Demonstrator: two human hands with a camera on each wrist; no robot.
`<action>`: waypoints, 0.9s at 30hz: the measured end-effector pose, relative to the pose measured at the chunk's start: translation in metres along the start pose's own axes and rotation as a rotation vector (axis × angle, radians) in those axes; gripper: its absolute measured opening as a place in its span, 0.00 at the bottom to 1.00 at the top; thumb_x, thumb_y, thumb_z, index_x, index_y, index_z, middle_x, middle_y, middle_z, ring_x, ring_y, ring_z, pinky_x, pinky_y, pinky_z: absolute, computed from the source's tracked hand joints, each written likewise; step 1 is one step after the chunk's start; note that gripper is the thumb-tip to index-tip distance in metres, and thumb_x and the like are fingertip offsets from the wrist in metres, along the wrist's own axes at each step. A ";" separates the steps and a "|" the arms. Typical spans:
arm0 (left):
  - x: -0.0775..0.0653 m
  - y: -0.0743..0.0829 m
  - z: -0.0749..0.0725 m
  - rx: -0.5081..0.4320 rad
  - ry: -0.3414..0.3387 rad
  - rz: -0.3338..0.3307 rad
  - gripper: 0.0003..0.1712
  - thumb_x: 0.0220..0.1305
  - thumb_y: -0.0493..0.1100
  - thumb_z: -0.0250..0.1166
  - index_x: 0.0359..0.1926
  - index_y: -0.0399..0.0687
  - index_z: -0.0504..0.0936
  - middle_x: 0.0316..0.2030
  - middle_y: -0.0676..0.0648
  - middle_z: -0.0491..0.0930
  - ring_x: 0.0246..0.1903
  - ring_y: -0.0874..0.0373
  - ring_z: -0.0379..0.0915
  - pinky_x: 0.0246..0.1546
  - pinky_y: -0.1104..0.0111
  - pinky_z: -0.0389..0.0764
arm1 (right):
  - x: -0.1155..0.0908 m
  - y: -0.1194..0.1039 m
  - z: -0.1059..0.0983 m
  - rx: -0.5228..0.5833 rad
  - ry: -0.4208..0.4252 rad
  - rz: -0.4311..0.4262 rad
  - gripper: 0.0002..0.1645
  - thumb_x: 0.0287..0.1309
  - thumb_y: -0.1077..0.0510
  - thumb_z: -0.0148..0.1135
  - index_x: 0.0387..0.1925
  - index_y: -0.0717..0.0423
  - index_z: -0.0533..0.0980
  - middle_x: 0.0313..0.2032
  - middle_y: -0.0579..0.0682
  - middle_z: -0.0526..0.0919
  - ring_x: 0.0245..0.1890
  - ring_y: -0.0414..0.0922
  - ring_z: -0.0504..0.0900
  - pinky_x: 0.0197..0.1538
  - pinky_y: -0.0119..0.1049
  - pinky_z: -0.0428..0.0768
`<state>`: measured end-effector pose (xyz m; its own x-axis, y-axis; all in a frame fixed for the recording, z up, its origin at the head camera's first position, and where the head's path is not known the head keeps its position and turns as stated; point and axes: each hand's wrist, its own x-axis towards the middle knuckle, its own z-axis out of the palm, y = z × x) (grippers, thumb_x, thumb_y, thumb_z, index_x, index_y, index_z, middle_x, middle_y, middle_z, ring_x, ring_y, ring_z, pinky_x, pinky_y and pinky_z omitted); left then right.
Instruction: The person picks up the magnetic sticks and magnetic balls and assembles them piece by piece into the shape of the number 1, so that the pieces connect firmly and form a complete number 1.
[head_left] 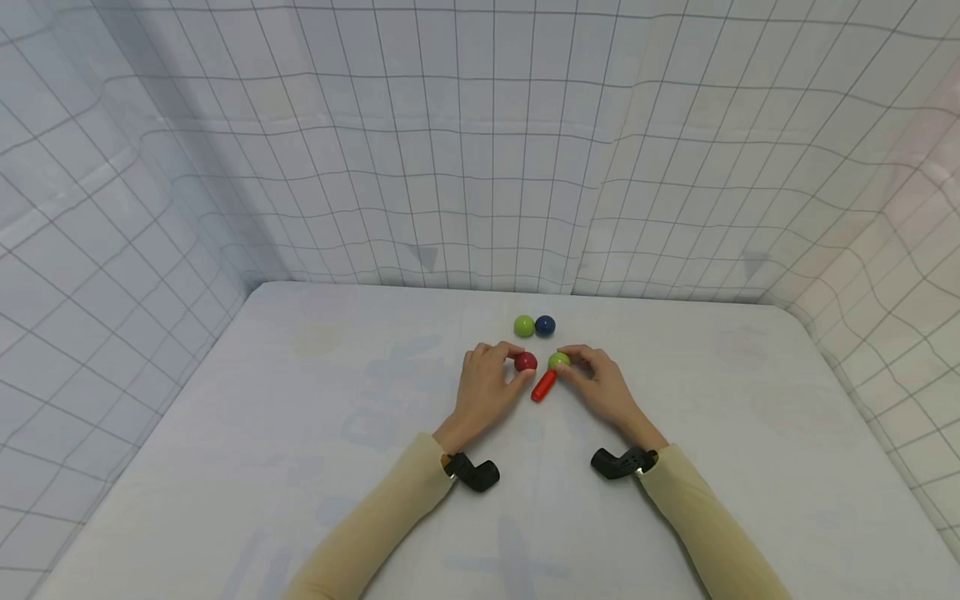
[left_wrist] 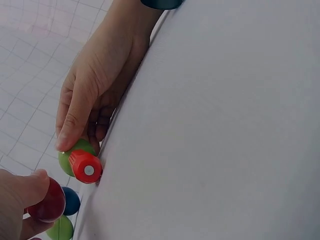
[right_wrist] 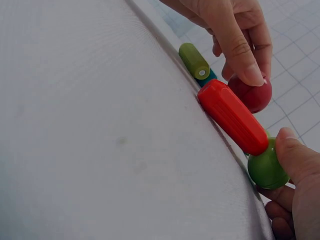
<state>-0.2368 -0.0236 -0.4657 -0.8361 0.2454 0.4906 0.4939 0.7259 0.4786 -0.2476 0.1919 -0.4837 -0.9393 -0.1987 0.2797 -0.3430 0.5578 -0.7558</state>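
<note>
My left hand pinches a dark red ball between thumb and fingers. To the right, my right hand pinches a green ball. A short ridged red rod meets that green ball at one end and slants toward the near left. Its other end shows a pale round spot in the left wrist view. The red ball is held apart from the rod in the right wrist view.
Just beyond the hands, a second green ball and a dark blue ball sit side by side on the white table. An olive-green rod appears near my left hand in the right wrist view. Grid-patterned curtains enclose the table.
</note>
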 end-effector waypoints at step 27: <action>-0.026 -0.003 -0.016 -0.128 -0.091 -0.016 0.15 0.57 0.49 0.70 0.41 0.47 0.79 0.33 0.53 0.78 0.31 0.60 0.67 0.32 0.68 0.70 | 0.000 0.000 0.000 0.004 0.001 -0.003 0.19 0.61 0.51 0.63 0.51 0.55 0.77 0.44 0.51 0.82 0.47 0.49 0.73 0.50 0.47 0.67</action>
<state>-0.2131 -0.0423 -0.4684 -0.8592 0.2961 0.4173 0.5023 0.6436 0.5775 -0.2478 0.1918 -0.4838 -0.9384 -0.1994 0.2821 -0.3454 0.5543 -0.7572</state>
